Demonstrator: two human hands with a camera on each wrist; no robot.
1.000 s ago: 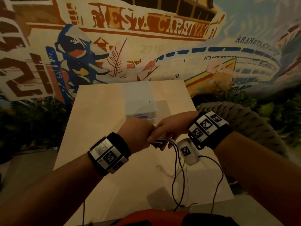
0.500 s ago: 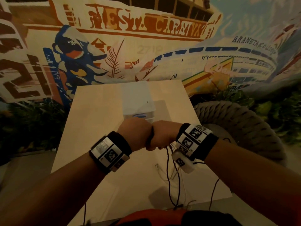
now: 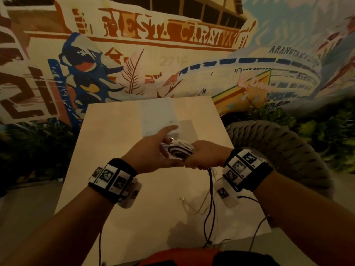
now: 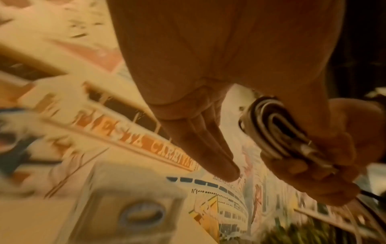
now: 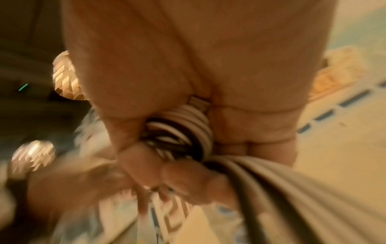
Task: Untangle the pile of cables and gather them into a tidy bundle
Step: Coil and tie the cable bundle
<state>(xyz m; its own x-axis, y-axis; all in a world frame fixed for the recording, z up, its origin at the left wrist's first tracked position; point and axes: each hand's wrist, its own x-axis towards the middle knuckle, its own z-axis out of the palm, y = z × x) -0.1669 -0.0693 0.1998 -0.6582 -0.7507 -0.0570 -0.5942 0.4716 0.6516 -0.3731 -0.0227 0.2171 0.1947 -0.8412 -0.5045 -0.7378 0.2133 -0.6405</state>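
Note:
A flat coil of black and white cables (image 3: 178,153) is held above the wooden table (image 3: 115,143). My right hand (image 3: 202,160) grips the coil at its right side, fingers curled round it. The right wrist view shows the same coil (image 5: 183,130) clamped in the right hand (image 5: 158,165), with loose strands (image 5: 282,189) trailing away. My left hand (image 3: 153,150) lies against the coil's left side with straight fingers and grips nothing; its fingers (image 4: 208,148) point past the coil (image 4: 279,130). A black cable (image 3: 211,208) and a thin white cable (image 3: 189,206) hang from the right hand down to the table.
A white box (image 3: 159,116) stands on the table just beyond the hands. A thick woven rope seat (image 3: 284,146) sits close at the right of the table. A painted mural wall and plants lie behind. The table's near edge is by my lap.
Both fists were closed together on the cables. Now the left hand has opened and let go, and the wound coil shows in the right hand alone.

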